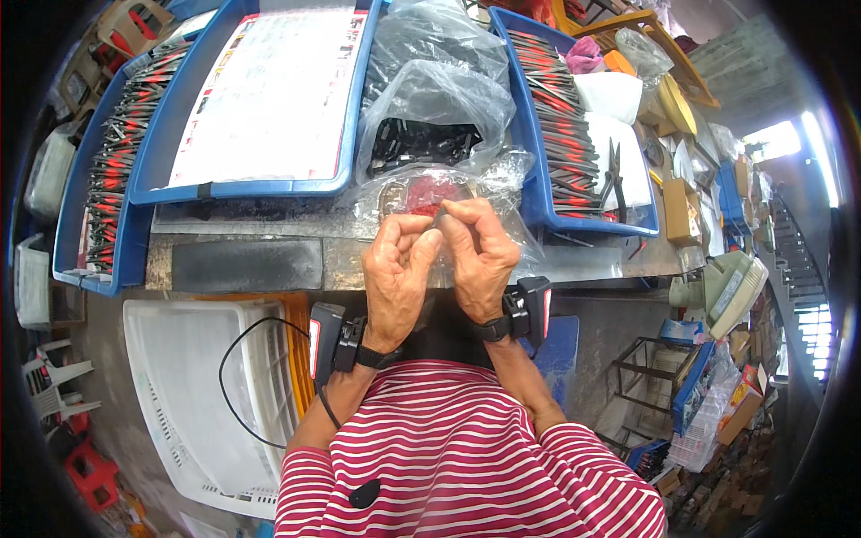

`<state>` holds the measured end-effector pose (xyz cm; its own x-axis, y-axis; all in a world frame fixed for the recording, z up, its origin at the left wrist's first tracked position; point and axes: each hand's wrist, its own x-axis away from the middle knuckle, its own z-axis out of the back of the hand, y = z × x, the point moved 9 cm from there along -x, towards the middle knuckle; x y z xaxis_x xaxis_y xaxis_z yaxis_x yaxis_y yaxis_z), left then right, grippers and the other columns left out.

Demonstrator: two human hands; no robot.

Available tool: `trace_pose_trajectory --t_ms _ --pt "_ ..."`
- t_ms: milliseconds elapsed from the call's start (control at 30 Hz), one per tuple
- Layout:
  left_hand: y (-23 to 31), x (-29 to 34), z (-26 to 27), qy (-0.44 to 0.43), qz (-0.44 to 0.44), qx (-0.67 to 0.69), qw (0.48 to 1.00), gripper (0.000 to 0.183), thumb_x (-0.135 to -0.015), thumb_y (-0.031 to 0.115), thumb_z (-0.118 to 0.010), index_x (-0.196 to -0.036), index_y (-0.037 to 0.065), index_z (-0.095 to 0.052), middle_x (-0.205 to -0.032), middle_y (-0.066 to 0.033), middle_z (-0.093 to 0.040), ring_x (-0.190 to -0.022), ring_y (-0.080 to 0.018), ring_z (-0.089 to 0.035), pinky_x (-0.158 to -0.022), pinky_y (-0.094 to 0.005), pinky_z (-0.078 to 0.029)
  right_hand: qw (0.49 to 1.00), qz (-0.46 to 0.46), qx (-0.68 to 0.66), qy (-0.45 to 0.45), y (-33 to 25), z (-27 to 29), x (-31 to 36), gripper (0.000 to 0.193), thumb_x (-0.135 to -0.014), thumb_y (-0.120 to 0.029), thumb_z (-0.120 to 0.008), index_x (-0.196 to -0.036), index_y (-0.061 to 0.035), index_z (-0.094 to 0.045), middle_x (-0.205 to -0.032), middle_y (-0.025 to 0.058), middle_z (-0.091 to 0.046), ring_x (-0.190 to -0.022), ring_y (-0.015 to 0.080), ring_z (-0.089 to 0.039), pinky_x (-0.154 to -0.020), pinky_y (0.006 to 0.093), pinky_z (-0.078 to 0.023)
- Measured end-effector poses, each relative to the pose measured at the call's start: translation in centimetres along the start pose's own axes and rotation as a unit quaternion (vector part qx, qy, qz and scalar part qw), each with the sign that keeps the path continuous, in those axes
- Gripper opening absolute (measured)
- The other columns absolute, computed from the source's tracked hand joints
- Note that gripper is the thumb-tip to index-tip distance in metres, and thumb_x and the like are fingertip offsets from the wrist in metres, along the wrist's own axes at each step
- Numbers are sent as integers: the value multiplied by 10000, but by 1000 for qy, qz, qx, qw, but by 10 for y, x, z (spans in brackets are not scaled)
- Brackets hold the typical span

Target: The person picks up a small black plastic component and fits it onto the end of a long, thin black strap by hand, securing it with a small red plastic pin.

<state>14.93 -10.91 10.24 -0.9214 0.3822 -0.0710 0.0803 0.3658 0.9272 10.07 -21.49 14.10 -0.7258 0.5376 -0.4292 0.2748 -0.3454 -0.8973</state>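
Note:
My left hand [399, 273] and my right hand [482, 260] meet above the near edge of the workbench, thumbs and fingers pinched together. Between the fingertips a tiny dark piece shows, mostly hidden, and its kind cannot be made out. Just beyond the hands lies a heap of small red parts [434, 192] on clear plastic. Behind that, a clear plastic bag [439, 85] gapes toward me with many small black parts [421, 143] inside. Both wrists carry strapped black devices.
Blue trays [343, 166] stand left, one lined with a printed sheet [269, 99]. Red-and-black slender pieces [117, 170] fill the far-left tray; similar ones [560, 117] lie in the right tray beside black-handled pliers [614, 179]. A dark flat pad [247, 264] lies near the bench edge. Below left stands a white crate [193, 394].

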Motion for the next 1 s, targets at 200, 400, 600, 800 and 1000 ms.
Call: trace_pose_trajectory --t_ms 200,400,600,800,1000 --pt "3 -1 -2 -43 8 -49 998 372 -875 54 -513 -1239 -5 -465 -739 31 -510 -638 -15 -427 -561 -145 -347 997 52 51 0 -5 -1 1 121 -800 49 -562 -916 35 -589 -814 83 -553 -698 145 -536 -610 231 -427" --pt "0 0 -2 -23 -13 -43 999 299 -872 47 -515 -1165 -3 -546 -961 -37 -586 -732 -32 -481 -632 -154 -397 999 24 37 -4 -3 -3 6 144 -802 56 -549 -940 39 -586 -833 97 -551 -728 167 -545 -639 242 -435" --pt "-3 5 0 4 -36 -35 999 287 -870 38 -508 -1151 -7 -549 -1029 -56 -595 -837 -62 -540 -715 -179 -443 983 126 133 10 -27 -5 16 239 -801 74 -534 -1034 40 -574 -886 159 -572 -781 281 -568 -675 310 -457" --pt "-4 5 2 7 3 14 1000 281 -868 58 -518 -1130 -39 -536 -1035 -79 -592 -873 -95 -559 -759 -206 -444 987 115 115 9 -25 -7 20 274 -810 73 -528 -1080 41 -565 -922 149 -586 -793 233 -574 -685 286 -460" --pt "-2 2 5 -79 58 45 994 278 -870 117 -513 -1121 11 -568 -682 56 -481 -568 -7 -376 -488 -147 -265 993 -90 -47 -56 1 3 15 207 -855 18 -520 -1049 30 -588 -875 86 -609 -727 98 -554 -625 211 -452"
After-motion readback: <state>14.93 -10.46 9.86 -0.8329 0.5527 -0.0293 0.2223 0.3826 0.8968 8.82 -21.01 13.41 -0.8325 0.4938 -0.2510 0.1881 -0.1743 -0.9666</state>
